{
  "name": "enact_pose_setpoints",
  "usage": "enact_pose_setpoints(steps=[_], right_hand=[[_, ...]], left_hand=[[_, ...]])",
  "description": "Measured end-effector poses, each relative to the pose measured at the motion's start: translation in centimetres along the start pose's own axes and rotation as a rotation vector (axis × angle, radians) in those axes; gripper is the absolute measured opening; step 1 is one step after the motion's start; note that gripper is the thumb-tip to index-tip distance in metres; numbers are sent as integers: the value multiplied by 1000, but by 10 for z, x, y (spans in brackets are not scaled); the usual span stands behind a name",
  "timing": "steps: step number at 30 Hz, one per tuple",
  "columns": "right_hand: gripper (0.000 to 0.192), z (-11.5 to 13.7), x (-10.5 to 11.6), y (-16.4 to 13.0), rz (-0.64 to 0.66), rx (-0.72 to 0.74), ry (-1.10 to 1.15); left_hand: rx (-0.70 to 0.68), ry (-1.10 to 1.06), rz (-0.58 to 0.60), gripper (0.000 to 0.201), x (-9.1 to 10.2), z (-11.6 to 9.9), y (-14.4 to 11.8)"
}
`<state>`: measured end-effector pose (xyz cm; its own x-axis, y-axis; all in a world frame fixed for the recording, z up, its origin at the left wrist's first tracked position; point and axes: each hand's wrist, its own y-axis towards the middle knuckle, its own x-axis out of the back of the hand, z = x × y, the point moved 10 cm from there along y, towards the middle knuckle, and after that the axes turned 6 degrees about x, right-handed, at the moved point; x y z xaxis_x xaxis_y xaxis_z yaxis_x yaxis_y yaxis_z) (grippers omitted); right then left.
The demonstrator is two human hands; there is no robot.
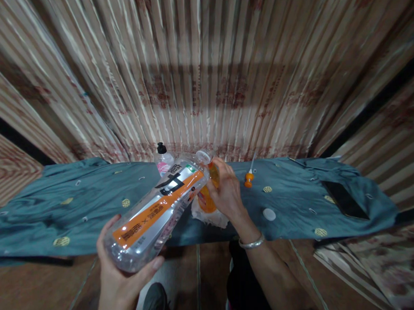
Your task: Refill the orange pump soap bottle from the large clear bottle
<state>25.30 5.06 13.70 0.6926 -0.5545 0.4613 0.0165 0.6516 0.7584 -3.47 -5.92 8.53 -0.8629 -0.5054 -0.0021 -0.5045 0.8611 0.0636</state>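
My left hand (118,273) is wrapped round the base of a large clear plastic bottle (161,212) with an orange and silver label. The bottle is tilted, its neck raised toward the right and its whitish mouth (203,157) near my other hand. My right hand (227,188), with a silver bangle at the wrist, closes round the upper part of an orange bottle (207,198). This bottle stands on a crumpled white tissue (210,219), and its top is partly hidden by my fingers and the large bottle's neck.
Behind the large bottle stands a small clear bottle (162,159) with a black cap. An orange pump head (249,178) with a clear tube, a white round cap (269,214) and a black phone (344,199) lie on the green cloth (102,200). A striped curtain (204,82) hangs behind.
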Motion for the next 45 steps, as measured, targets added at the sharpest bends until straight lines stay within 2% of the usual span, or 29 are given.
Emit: enact_pose_setpoints(steps=[4,8,17,33,41,45], right_hand=[[44,2,1,0,-1,5,-8],[45,2,2,0,-14,2,-14],[46,2,2,1,-26,2,-7],[49,-3,5,4,-61,10,-29],[50,-1,3,2,-46,16,-37],[50,-1,3,3,-31,-2,-29]], left_hand=[[169,-127,71,118,-9,12,3],[161,-180,59,105,-14,5,0],[259,-246,153,79,-33,-12,-7],[371,-318,164,76,-30,5,2],[355,-324,142,77,-19,17,12],[354,-324,165,76,-21,18,13]])
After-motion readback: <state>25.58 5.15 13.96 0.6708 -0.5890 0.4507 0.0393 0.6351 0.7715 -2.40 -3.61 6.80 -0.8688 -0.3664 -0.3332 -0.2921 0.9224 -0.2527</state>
